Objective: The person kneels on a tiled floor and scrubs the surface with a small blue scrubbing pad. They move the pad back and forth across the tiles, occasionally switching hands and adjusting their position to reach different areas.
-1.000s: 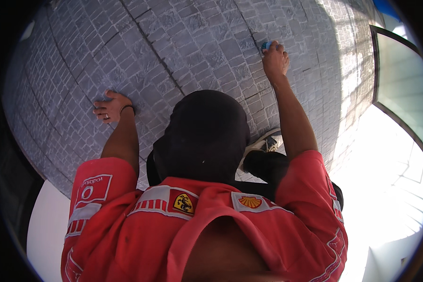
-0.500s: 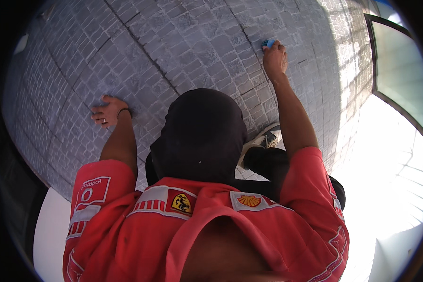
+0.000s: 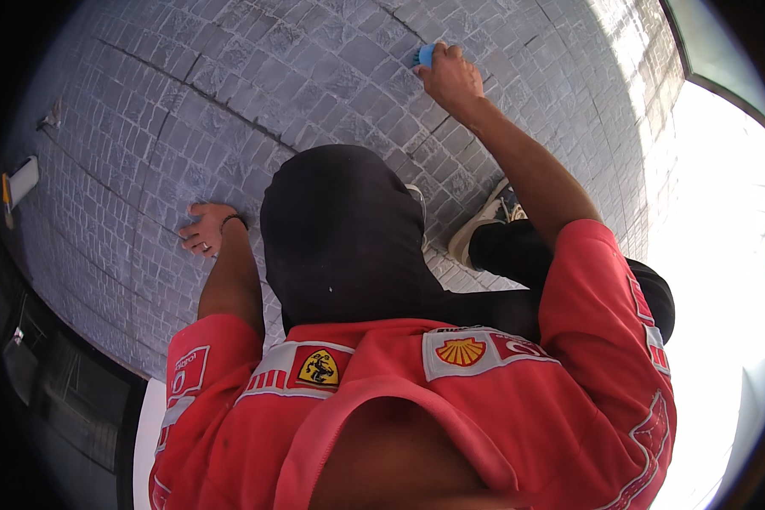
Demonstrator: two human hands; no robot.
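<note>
My right hand (image 3: 452, 78) is closed round a small blue scrub brush (image 3: 425, 56), far out ahead of my knee. Dark bristles show at the brush's left side, against the grey paved floor (image 3: 331, 93). Most of the brush's body is hidden under my fingers. Farther left and nearer to me, my left hand (image 3: 206, 230) rests on the same floor with its fingers spread. It holds nothing; a ring and a dark wristband are on it.
My bent dark-clad knee (image 3: 340, 229) rises between my arms, and my shoe (image 3: 484, 225) stands right of it. At the far left lie a white and yellow object (image 3: 21, 183) and a small greyish item (image 3: 49, 116). A glass panel (image 3: 722, 51) borders the right.
My right hand has swept left with the brush. My left hand stays planted on the floor. The view has shifted, bringing the white and yellow object further into sight at left.
</note>
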